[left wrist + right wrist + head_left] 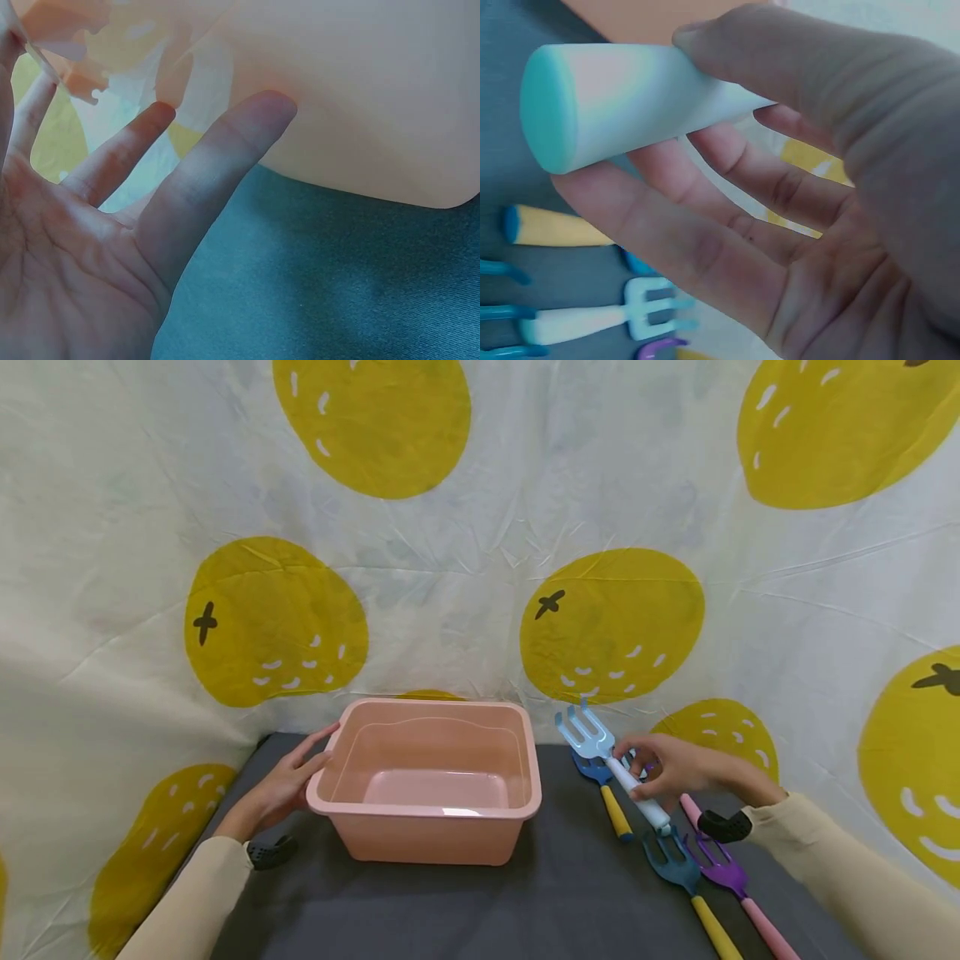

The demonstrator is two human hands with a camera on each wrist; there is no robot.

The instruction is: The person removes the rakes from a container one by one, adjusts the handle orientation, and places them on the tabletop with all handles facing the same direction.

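Observation:
A pink plastic basin stands on the dark cloth, and nothing shows inside it. My left hand touches its left side with fingers spread and straight; in the left wrist view the thumb lies against the outer wall. To the right of the basin, my right hand pinches the white handle of a light blue hand fork between thumb and fingers. The fork is raised above the other forks, its tines pointing away to the back left.
Beneath the right hand lie a blue fork with a yellow handle, a teal fork, a purple fork, a pink handle and another white-handled fork. A fruit-print curtain hangs behind the dark table.

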